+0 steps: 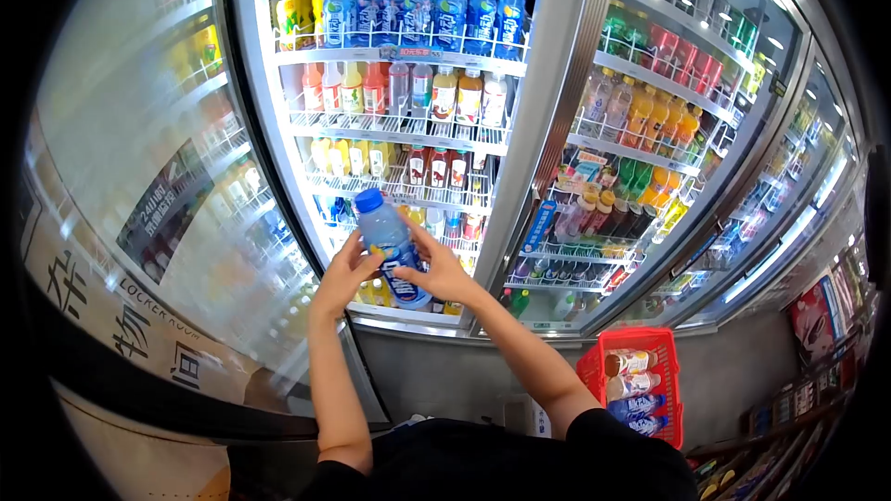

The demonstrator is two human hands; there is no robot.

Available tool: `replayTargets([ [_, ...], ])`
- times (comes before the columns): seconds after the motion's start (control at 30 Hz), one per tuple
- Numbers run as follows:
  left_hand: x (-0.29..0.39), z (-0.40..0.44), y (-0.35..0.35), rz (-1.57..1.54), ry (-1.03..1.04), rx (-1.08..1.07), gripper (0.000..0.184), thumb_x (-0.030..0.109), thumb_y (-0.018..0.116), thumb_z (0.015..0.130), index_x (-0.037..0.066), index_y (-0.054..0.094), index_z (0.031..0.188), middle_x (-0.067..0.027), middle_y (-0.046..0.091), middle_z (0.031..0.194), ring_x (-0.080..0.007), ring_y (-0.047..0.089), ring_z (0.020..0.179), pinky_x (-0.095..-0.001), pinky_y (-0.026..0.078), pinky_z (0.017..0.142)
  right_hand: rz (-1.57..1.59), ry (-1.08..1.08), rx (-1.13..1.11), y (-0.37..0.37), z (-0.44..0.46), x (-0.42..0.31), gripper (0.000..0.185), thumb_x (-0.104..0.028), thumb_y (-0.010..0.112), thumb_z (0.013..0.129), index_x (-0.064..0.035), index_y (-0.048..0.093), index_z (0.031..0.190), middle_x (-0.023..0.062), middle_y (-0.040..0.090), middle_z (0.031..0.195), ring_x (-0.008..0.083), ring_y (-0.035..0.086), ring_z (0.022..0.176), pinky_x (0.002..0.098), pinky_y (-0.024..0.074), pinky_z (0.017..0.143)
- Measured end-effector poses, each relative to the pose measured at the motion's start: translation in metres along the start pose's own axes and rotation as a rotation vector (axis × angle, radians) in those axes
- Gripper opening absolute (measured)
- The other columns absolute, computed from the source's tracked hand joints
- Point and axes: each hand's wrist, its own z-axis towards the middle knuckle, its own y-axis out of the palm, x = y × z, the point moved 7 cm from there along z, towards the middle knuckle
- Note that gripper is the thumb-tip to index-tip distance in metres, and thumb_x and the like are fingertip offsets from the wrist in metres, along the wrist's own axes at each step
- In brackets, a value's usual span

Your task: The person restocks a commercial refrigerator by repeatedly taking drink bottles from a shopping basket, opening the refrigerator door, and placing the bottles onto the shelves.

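A drink bottle (382, 223) with a blue cap and blue label is held upright, slightly tilted, before the lit fridge shelves. My left hand (345, 271) grips its left side, with the fingers partly behind it. On the other side my right hand (438, 264) is wrapped round the bottle, its thumb across the label. Behind and above stand similar blue bottles (450, 14) in a row on an upper shelf. Rows of juice and tea bottles (444, 93) fill the shelves between.
An open glass door (158, 176) stands at my left. Closed fridge doors (650, 148) run along the right, with drinks behind them. On the floor at lower right sits a red basket (676, 362) holding several bottles. A snack rack (817, 399) stands at far right.
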Motion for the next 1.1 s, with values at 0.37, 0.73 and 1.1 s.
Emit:
replayTargets([
  [0.37, 0.001, 0.064, -0.042, 0.147, 0.034, -0.132, 0.074, 0.020, 0.071, 0.094, 0.003, 0.031, 0.154, -0.0148, 0.060, 0.131, -0.0194, 0.058, 0.114, -0.0336, 0.048, 0.097, 0.300, 0.087, 0.151, 0.009, 0.056, 0.057, 0.096, -0.009, 0.083, 0.081, -0.0060, 0.023, 0.155, 0.0228, 0.037, 0.151, 0.0311, 0.049, 0.133, 0.0413, 0.0426, 0.110],
  [0.73, 0.046, 0.178, 0.038, 0.257, 0.259, -0.286, 0.085, 0.020, 0.078, 0.087, 0.003, 0.030, 0.155, -0.0153, 0.058, 0.134, -0.0203, 0.059, 0.116, -0.0336, 0.047, 0.099, -0.347, -0.101, 0.476, -0.111, 0.081, 0.009, 0.088, -0.014, 0.083, 0.079, -0.0068, 0.036, 0.153, 0.0196, 0.061, 0.132, 0.0276, 0.061, 0.120, 0.0361, 0.0525, 0.090],
  [1.1, 0.138, 0.264, 0.111, 0.311, 0.385, -0.272, 0.082, 0.029, 0.082, 0.082, 0.004, 0.040, 0.149, -0.0144, 0.056, 0.135, -0.0230, 0.059, 0.115, -0.0365, 0.048, 0.097, -0.678, -0.380, 0.627, -0.211, 0.138, -0.062, 0.085, -0.015, 0.078, 0.081, -0.0044, 0.034, 0.153, 0.0222, 0.061, 0.123, 0.0357, 0.060, 0.107, 0.0402, 0.0503, 0.088],
])
